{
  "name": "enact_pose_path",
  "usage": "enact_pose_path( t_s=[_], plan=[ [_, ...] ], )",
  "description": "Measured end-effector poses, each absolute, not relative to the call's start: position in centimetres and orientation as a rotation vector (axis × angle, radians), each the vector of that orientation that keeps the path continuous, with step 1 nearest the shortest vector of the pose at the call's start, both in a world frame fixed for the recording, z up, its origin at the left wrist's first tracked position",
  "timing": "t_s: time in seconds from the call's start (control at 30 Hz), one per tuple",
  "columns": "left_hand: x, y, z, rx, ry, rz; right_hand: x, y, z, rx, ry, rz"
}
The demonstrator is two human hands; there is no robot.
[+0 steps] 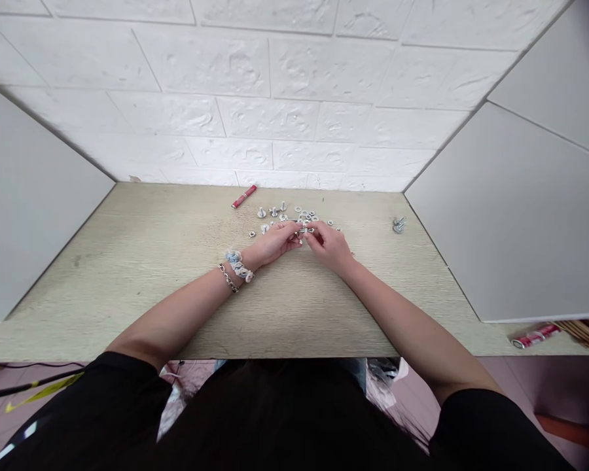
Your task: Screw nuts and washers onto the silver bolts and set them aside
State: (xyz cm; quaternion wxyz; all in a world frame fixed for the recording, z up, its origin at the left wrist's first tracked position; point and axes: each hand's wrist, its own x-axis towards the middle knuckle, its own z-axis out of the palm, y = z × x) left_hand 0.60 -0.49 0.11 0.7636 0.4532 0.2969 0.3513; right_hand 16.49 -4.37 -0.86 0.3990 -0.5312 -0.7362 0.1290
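My left hand (276, 243) and my right hand (332, 246) meet over the middle of the table, with fingertips pinched together. Between them is a small shiny bolt (305, 229), gripped from both sides; the fingers cover part of it, and I cannot tell what is fitted on it. Just behind the hands lie several washers (315, 219) and nuts. Several bolts (273, 212) stand or lie behind my left hand. A single nut (252, 234) sits to the left of that hand.
A red tube-shaped object (244, 196) lies near the white brick wall (245, 118). Several bolts (399, 225) are grouped at the right. Grey panels (451, 216) bound both sides. Another red tube (535, 336) rests at the front right edge, beside brown sticks (586, 333).
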Motion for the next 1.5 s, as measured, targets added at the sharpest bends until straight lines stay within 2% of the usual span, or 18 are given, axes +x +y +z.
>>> enact_pose_path(
  t_s=[0.5, 0.93, 1.3, 1.5],
  plan=[
    [0.49, -0.16, 0.02, 0.926, 0.664, 0.777, 16.66, -4.53, -0.71, -1.313, -1.792, 0.386],
    [0.39, -0.11, -0.08, 0.918, 0.631, 0.785, 16.61, -3.96, -1.25, -1.266, -1.863, 0.229],
    [0.47, -0.41, 0.28, 0.932, 0.678, 0.783, 16.51, -4.14, -1.08, -1.296, -1.885, 0.297],
    [0.57, -0.53, 0.46, 0.914, 0.715, 0.759, 16.93, -4.57, -0.61, -1.468, -1.678, 0.379]
  ],
)
